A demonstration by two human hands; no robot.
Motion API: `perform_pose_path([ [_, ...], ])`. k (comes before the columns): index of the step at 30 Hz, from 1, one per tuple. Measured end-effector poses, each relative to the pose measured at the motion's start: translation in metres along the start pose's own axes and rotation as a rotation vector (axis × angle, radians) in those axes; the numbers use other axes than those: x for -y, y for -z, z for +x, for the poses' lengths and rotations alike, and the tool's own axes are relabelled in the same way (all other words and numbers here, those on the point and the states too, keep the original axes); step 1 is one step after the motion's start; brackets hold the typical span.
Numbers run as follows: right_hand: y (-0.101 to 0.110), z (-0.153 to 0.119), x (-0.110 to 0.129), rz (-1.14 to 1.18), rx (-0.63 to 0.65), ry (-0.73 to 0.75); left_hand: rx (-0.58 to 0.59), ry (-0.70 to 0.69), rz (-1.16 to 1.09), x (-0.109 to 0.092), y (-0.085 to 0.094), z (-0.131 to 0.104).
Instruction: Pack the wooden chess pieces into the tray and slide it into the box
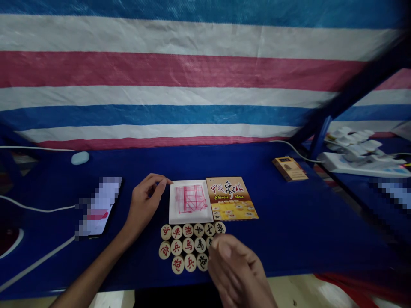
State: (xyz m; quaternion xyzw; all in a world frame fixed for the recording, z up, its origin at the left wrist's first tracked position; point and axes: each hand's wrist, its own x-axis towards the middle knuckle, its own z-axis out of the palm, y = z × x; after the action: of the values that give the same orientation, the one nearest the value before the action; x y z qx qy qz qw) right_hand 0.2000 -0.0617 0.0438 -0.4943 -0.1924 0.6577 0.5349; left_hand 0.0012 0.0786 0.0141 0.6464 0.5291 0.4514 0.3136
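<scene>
My left hand [146, 199] is closed in a loose curl, its fingertips at the upper left corner of a shallow white square tray [172, 214]. Red crossing lines are drawn inside the tray. My right hand [237, 267] has its fingers pinched together at the right end of rows of round Chinese chess pieces [189, 245], hiding part of them. Whatever is between those fingers is hidden. The pieces stand in three rows below the tray, with red or black characters. Against the tray's right side lies a Chinese chess box lid or booklet [231, 199].
A phone [104, 207] with cables beside it lies on the blue table [289, 239] at left. Behind it is a small pale blue case [80, 158]. A brown card box [290, 168] and a white power strip [356, 164] are at right. A striped tarp [192, 72] hangs behind.
</scene>
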Motion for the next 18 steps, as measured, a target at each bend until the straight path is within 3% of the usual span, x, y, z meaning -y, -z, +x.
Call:
perform_pose_path([
  [5,0.009,0.015,-0.004,0.028,-0.051,0.001,0.002,0.02,0.005,0.0,-0.001,0.0],
  [13,0.013,0.01,-0.002,-0.002,0.003,0.014,0.006,0.021,0.012,-0.001,-0.001,0.0],
  [18,0.013,0.016,-0.001,0.043,-0.034,0.14,0.005,0.02,0.005,0.0,0.0,0.001],
])
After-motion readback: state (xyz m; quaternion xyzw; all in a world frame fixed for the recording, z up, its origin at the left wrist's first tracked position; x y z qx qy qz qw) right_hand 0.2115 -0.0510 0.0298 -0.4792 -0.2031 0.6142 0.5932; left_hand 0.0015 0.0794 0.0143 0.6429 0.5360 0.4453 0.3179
